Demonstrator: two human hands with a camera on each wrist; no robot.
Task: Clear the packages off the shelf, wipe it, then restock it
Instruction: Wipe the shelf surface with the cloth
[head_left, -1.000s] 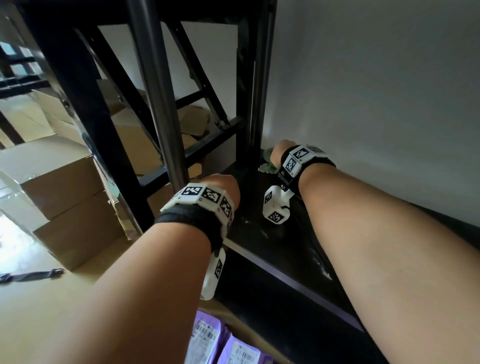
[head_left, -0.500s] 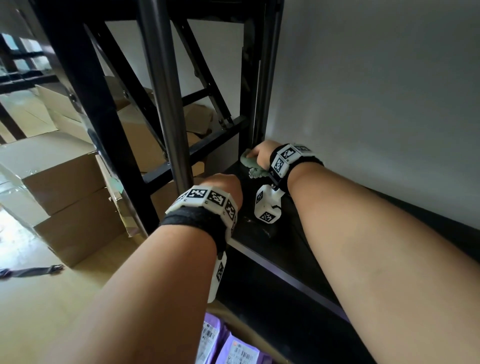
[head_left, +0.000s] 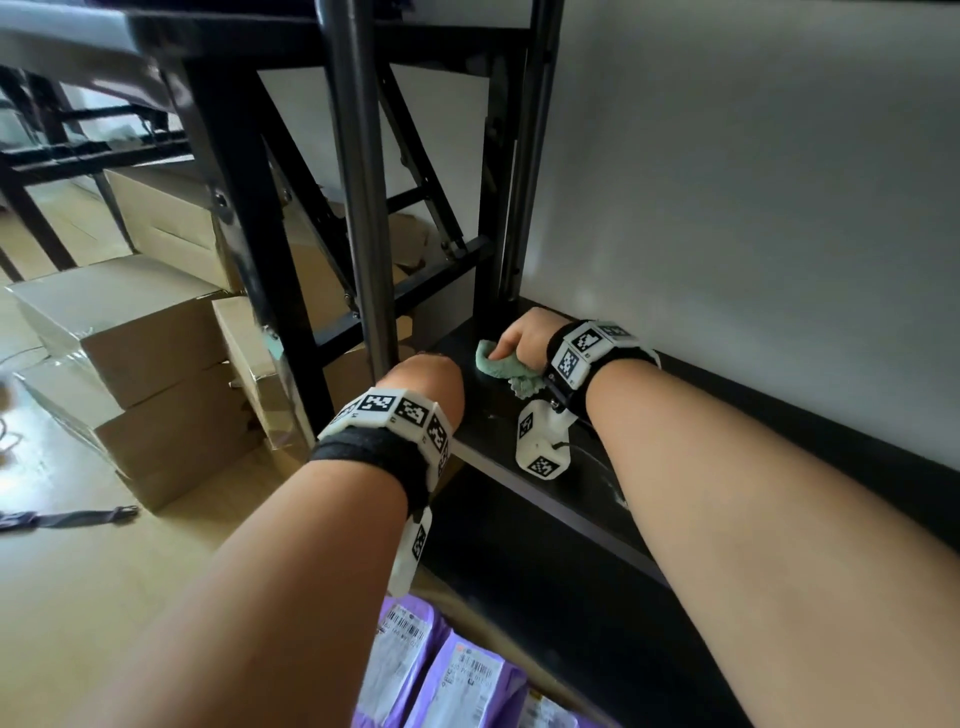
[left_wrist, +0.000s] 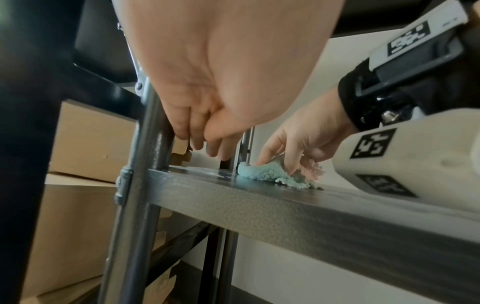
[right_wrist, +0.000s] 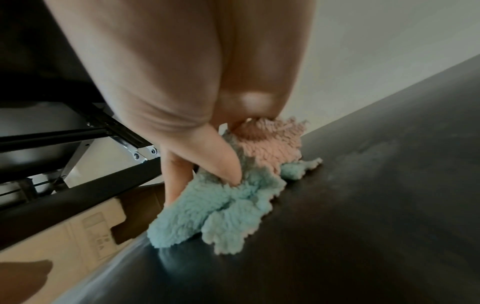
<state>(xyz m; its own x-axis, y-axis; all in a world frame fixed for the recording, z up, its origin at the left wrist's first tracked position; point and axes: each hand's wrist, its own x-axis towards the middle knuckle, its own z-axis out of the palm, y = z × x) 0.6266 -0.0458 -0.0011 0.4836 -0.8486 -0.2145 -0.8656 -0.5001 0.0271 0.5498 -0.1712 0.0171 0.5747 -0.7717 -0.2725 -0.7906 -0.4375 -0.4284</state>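
My right hand (head_left: 511, 349) grips a fluffy teal and pink cloth (head_left: 501, 365) and presses it onto the dark shelf board (head_left: 587, 486) near its left end, a little out from the back post. In the right wrist view my thumb digs into the cloth (right_wrist: 221, 205), which lies bunched on the shelf (right_wrist: 363, 205). My left hand (head_left: 431, 384) hangs at the front left corner, beside the grey post (head_left: 363, 234). Its fingers (left_wrist: 197, 139) are loosely curled and hold nothing. Purple packages (head_left: 467, 680) with white labels lie on the floor below the shelf.
A grey wall (head_left: 727, 208) backs the shelf. Stacked cardboard boxes (head_left: 145, 343) stand on the floor to the left, with more behind the black cross braces. An upper shelf board hangs overhead. A dark strap (head_left: 67, 517) lies on the floor.
My right hand has slid the cloth from the back left corner leftward and toward the front of the shelf. My left hand has stayed by the front post.
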